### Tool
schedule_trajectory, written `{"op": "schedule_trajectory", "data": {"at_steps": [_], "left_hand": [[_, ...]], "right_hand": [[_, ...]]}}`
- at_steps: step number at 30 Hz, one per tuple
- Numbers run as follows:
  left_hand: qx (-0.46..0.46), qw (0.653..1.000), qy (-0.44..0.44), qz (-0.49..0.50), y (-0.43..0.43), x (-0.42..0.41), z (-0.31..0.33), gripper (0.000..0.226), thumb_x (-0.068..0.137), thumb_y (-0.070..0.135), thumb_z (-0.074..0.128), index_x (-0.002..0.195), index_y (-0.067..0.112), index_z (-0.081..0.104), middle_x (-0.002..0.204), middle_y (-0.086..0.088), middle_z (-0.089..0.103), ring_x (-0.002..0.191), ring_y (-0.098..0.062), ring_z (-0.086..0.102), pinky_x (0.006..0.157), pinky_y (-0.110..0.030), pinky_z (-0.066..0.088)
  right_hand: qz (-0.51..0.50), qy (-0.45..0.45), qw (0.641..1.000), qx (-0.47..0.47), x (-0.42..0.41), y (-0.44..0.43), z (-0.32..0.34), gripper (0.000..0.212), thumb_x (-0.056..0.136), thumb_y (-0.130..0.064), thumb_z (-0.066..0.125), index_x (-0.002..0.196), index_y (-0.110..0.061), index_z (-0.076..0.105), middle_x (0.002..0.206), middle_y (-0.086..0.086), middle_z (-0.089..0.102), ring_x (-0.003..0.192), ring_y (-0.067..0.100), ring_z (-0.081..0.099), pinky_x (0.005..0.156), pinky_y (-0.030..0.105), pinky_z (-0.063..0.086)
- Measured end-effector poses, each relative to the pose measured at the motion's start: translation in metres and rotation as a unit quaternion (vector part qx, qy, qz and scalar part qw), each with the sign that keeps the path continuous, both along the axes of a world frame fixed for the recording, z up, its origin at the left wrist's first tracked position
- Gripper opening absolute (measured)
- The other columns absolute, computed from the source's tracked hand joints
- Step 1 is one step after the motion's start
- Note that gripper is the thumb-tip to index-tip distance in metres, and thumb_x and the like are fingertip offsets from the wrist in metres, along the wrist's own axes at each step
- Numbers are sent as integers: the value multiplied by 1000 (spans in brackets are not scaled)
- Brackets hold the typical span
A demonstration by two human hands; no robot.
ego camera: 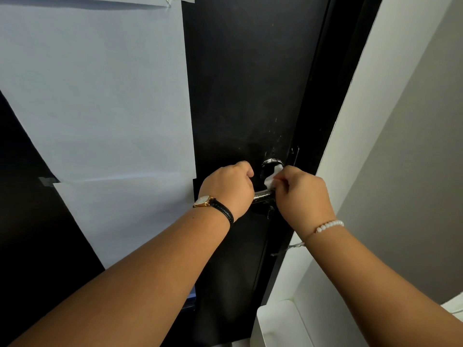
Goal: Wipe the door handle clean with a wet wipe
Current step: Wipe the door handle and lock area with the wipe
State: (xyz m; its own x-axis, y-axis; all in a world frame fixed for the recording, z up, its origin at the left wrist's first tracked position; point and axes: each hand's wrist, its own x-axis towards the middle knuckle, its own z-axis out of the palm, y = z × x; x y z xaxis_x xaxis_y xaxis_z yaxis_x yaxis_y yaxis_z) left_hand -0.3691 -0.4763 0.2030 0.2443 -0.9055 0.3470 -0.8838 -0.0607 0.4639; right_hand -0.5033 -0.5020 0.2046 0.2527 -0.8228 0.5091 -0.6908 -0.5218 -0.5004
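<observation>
A dark metal door handle (pixel 263 195) sticks out of a black door (pixel 250 83), with its shiny backplate (pixel 271 162) just above. My left hand (pixel 230 189), wearing a watch, is closed around the lever's left end. My right hand (pixel 302 194), with a bead bracelet, pinches a small white wet wipe (pixel 271 179) and presses it against the handle near the backplate. Most of the lever is hidden by both hands.
Large white paper sheets (pixel 100 96) are taped over the door's left part. The white door frame and wall (pixel 370 121) run along the right. A white rounded object (pixel 283 321) sits low at the right.
</observation>
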Motion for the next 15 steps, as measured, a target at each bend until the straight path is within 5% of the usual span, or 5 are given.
{"op": "schedule_trajectory", "data": {"at_steps": [3, 6, 8, 11, 15], "left_hand": [[2, 1000, -3, 0, 0, 0, 0, 31, 92, 14, 36, 113, 23, 57, 104, -1, 68, 93, -20, 61, 77, -39, 54], [2, 1000, -4, 0, -1, -1, 1, 31, 93, 13, 35, 112, 23, 57, 103, -1, 68, 92, -20, 61, 76, -38, 54], [3, 1000, -5, -1, 0, -1, 1, 30, 93, 13, 36, 112, 23, 57, 103, -1, 68, 91, -19, 62, 74, -37, 54], [1, 1000, -4, -3, 0, 0, 0, 30, 93, 14, 36, 113, 24, 56, 103, 0, 68, 91, -18, 62, 74, -35, 54], [2, 1000, 1, 0, -1, 0, 0, 30, 93, 14, 35, 112, 25, 57, 103, 1, 68, 92, -18, 62, 74, -35, 54]], "right_hand": [[24, 36, 995, -91, -6, 5, -10, 11, 85, -12, 61, 84, -9, 72, 74, 3, 72, 63, 20, 66, 61, 22, 50], [48, 10, 989, -140, -19, 1, -22, 10, 77, -16, 67, 78, -11, 75, 78, 7, 75, 74, 21, 71, 70, 20, 51], [67, -113, 989, -72, -24, 0, -26, 7, 77, -12, 72, 82, -12, 76, 92, 7, 74, 88, 18, 69, 80, 19, 55], [47, -263, 961, 72, -20, -2, -20, 15, 78, -9, 71, 76, -23, 72, 83, -6, 69, 83, 11, 66, 82, 26, 56], [4, -166, 976, 143, -11, -12, 6, 7, 80, -18, 69, 78, -18, 75, 76, -11, 67, 71, 6, 60, 76, 27, 51]]}}
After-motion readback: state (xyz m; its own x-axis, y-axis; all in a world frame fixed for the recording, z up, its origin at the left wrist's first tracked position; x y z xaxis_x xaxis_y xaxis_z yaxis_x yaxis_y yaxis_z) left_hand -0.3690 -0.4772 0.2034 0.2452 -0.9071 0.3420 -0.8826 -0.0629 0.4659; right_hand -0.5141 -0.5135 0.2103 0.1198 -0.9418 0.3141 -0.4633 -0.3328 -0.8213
